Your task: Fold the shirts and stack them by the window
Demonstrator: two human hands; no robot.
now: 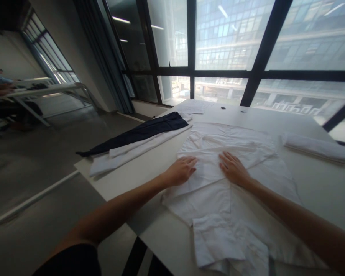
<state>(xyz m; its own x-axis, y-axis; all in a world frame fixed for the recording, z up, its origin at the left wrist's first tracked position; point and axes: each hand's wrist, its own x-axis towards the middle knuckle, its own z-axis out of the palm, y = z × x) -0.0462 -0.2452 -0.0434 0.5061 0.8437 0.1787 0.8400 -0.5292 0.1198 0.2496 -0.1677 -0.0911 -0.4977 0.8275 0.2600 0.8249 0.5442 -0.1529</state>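
Note:
A white garment with long sleeves, seemingly a shirt (212, 199), lies spread on the white table in front of me, its near part hanging toward the front edge. One sleeve is folded across its upper part, and a cuffed end lies near the front. My left hand (180, 170) rests flat on the left side of the cloth, fingers stretched out. On the middle of the cloth lies my right hand (232, 166), palm down with its fingers extended. Neither hand grips the fabric.
Left of the shirt, dark navy trousers (143, 132) lie over folded white garments (132, 155). A folded white cloth (316, 147) is at the right. Papers (192, 109) lie at the table's far end, by the windows. A person (0, 88) sits at another table, far left.

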